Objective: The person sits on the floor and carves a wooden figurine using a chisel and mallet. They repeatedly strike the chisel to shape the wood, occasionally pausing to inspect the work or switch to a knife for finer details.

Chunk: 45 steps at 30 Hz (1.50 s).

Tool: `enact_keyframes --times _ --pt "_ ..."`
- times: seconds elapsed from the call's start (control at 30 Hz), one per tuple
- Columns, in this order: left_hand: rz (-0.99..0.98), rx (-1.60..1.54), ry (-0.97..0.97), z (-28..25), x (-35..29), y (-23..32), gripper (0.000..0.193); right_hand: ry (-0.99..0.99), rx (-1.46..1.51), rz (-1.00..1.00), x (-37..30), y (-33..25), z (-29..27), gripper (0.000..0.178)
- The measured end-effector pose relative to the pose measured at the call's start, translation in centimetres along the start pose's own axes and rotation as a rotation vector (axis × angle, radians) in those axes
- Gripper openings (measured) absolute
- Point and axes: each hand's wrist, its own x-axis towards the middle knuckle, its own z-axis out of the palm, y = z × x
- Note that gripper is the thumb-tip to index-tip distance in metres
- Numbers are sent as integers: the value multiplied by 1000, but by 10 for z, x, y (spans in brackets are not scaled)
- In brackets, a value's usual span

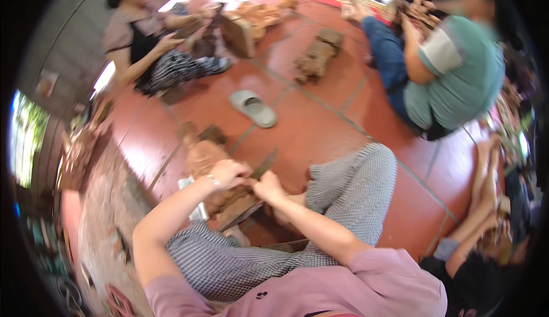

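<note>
A reddish-brown wood carving [205, 155] rests on the floor in front of me, its near end between my legs. My left hand [227, 174], with a pale band at the wrist, is closed over the carving; what its fingers hold is too small to make out. Beside it, almost touching, my right hand [269, 187] is closed on a thin grey-green strip [265, 163]. The strip's free end sticks up and away from me. Both hands hide the part of the carving under them.
A grey slipper [253, 108] and another wood carving [319, 55] lie on the red tiles. One person [150, 45] sits far left beside carvings, another [452, 76] at right. A large wooden slab [111, 202] stands to my left. Bare legs [483, 185] reach in at right.
</note>
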Motion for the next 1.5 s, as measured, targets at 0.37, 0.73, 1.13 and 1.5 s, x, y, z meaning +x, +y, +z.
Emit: enact_keyframes --times 0.37,0.73,1.13,1.5 --pt "-48 -140 64 9 -19 -2 21 -154 223 26 -11 -12 -13 28" --pt "-146 -225 48 12 -15 -7 16 -137 525 124 -17 -46 -23 21" --pt "-86 -453 -67 0 -21 -20 15 -15 217 -176 -34 -47 -14 26" --pt "-58 -162 -82 16 -18 -14 22 25 229 -228 -32 -24 -4 22"
